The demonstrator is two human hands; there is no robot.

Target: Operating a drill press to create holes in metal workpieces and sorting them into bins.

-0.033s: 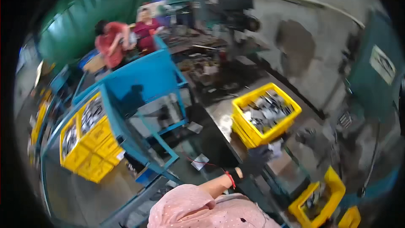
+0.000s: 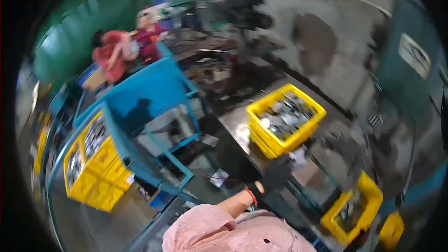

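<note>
View has swung a touch since the frame just before: crate, benches and wall all sit a little further left, a slip that looks like head movement rather than handling. Left hand (image 2: pixel 276 173), dark-gloved, red band (image 2: pixel 253 196) at the wrist, reaches out just below the near corner of a yellow crate (image 2: pixel 304 132); whether it touches is lost in blur. Crate remains heaped with loose silvery pieces (image 2: pixel 290 111), atop what seems a second yellow one, so nothing appears taken or added in the interval. Hands: left one's fingers merge into dark ground, cannot tell if spread, curled or gripping; right one out of view. Pale crumpled scrap (image 2: pixel 297 157) just beside the glove. Crate stands on a grey, stained tabletop (image 2: pixel 237 126), shiny at its left edge. Lower right, a yellow open-sided bin (image 2: pixel 373 200) with more pieces. To the left, a blue metal frame (image 2: pixel 149 74) and filled yellow tubs (image 2: pixel 95 186). Room: green curtain (image 2: pixel 79 32) far left, two co-workers beyond the frame, one in red (image 2: pixel 112 58), one in maroon (image 2: pixel 148 42); dark machine (image 2: pixel 242 7) behind; grey wall (image 2: pixel 359 23), blotched; green panel (image 2: pixel 401 88) at right.
</note>
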